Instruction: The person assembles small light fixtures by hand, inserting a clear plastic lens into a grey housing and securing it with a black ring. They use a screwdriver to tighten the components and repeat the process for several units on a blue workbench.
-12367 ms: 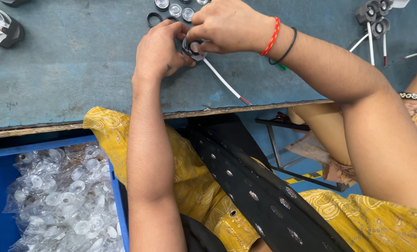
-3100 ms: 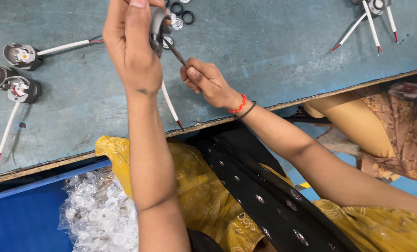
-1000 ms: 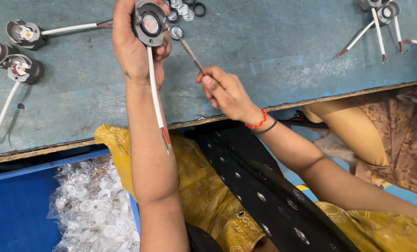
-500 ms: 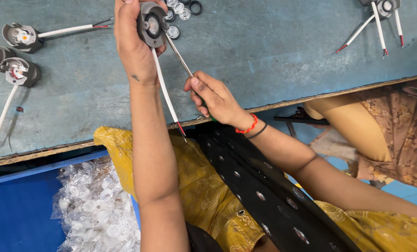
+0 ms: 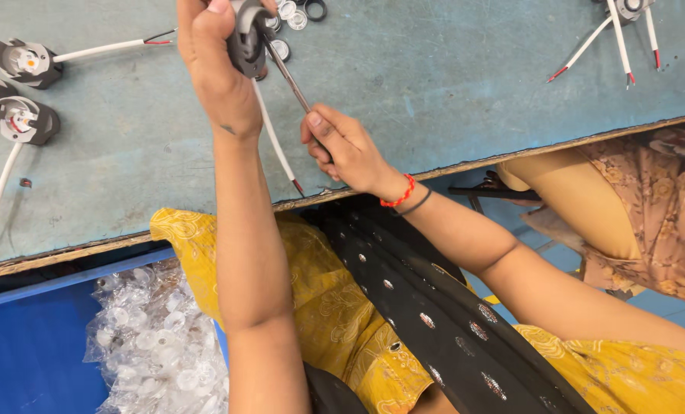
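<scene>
Lamp holder (image 5: 246, 38), a dark grey round part with a white wire (image 5: 275, 142) trailing from it, is being held up above the tabletop (image 5: 450, 84) near the top edge of the view, clamped between the thumb and curled fingers of the left hand (image 5: 216, 65). The wire is hanging down from the holder, and its red tip is lying close to the near edge of the tabletop. The right hand (image 5: 346, 146) is closing in a fist around the handle of a screwdriver (image 5: 289, 77), whose thin metal shaft is slanting up and left with its tip meeting the holder. A red bracelet (image 5: 398, 194) and a dark band are sitting on the right wrist. Three more assembled holders (image 5: 26, 61) with white wires are lying at the left of the tabletop, and others (image 5: 626, 11) are lying at the far right. Small round caps and dark rings (image 5: 300, 11) are lying just beyond the held part. Below the tabletop edge, a blue bin (image 5: 28, 353) is holding a clear bag of small transparent parts (image 5: 154, 345). Another person's patterned clothing is showing at the right edge
</scene>
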